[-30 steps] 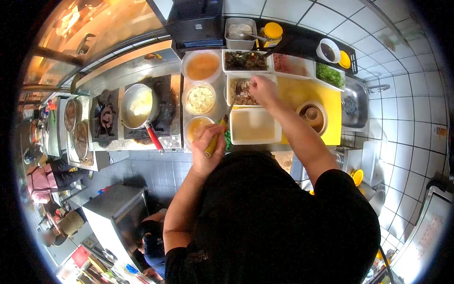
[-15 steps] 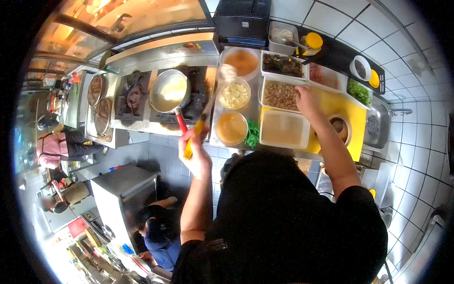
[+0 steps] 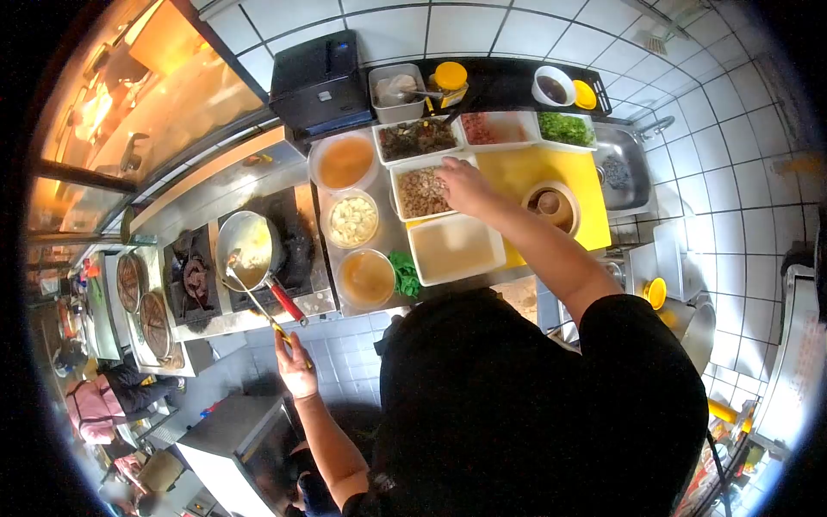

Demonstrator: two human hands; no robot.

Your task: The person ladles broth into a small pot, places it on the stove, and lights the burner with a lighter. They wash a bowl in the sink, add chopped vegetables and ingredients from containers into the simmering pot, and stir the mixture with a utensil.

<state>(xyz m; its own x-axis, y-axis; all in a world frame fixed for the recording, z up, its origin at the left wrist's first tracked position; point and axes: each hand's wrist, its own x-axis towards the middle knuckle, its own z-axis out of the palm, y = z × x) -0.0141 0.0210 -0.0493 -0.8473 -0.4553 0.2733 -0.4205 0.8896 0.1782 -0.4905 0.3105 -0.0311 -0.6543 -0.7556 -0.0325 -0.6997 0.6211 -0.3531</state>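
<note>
My left hand is closed around the yellow handle of a long cooking utensil. Its far end dips into a pan on the stove, beside pale yellow food; the exact shape of that end is unclear. A red handle sticks out from the pan, with no hand on it. Over a white tray, my right hand reaches with bent fingers into chopped brown pieces. The fingertips are partly hidden there. An adjoining white tray holds a pale tan layer.
A bowl of pale slices and a tub of orange liquid stand between stove and trays. Green leaves lie beside them. A round pot sits on the yellow board, left of the sink. Another person stands far left.
My left hand has lowered the yellow-handled utensil from a raised position, and its end is now in the pan. My right hand stays at the brown pieces. The view has shifted to the right.
</note>
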